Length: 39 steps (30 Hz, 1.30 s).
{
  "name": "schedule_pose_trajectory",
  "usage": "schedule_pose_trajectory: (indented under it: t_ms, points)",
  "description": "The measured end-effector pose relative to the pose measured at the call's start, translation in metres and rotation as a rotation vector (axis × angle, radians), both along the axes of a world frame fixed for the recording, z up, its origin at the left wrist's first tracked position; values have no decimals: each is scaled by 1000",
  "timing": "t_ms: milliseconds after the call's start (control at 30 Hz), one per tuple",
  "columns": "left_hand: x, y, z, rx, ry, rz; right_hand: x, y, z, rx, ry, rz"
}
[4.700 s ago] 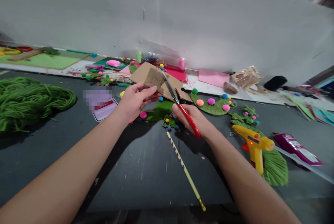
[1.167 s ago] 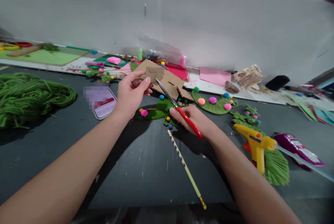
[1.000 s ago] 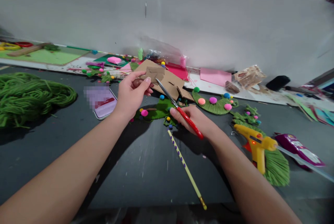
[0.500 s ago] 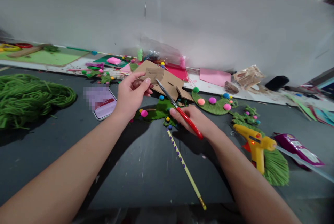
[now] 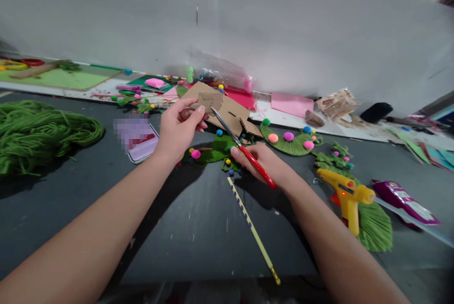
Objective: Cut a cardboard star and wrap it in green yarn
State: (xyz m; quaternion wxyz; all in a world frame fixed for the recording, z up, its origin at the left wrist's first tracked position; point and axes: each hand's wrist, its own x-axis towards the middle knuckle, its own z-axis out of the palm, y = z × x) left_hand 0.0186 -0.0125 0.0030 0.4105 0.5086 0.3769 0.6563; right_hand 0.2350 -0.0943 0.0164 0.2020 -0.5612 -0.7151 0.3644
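Observation:
Between the thumb and fingers of my left hand (image 5: pixel 180 126) is a small piece of brown cardboard (image 5: pixel 212 100). My right hand (image 5: pixel 258 160) grips red-handled scissors (image 5: pixel 256 164), whose blades point up and left to the edge of that piece. The blades look closed or nearly so. Larger cut cardboard (image 5: pixel 232 115) lies behind. Below the hands rest green leaf shapes with pompoms (image 5: pixel 218 149), partly hidden by my right hand. A pale pencil with purple dots (image 5: pixel 251 228) lies nearer to me on the dark table (image 5: pixel 198 247).
Green yarn (image 5: pixel 46 134) lies at the left, with a phone (image 5: pixel 144 145) beside my left forearm. At the right, a yellow glue gun (image 5: pixel 347 195) rests on a green yarn-wrapped shape (image 5: pixel 376 228), next to a purple packet (image 5: pixel 404 202). A pompom-covered crescent (image 5: pixel 294 145) lies behind my right hand.

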Motion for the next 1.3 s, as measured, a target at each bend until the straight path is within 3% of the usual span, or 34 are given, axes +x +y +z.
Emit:
schedule_pose_trajectory:
  t_ms: [567,1300]
  points:
    - [1,-5,6,-28,-3,2,-5,0,2,-10,-21,-24]
    - [1,-4,4,-24,21,1,-2,0,1,-6,-35,-16]
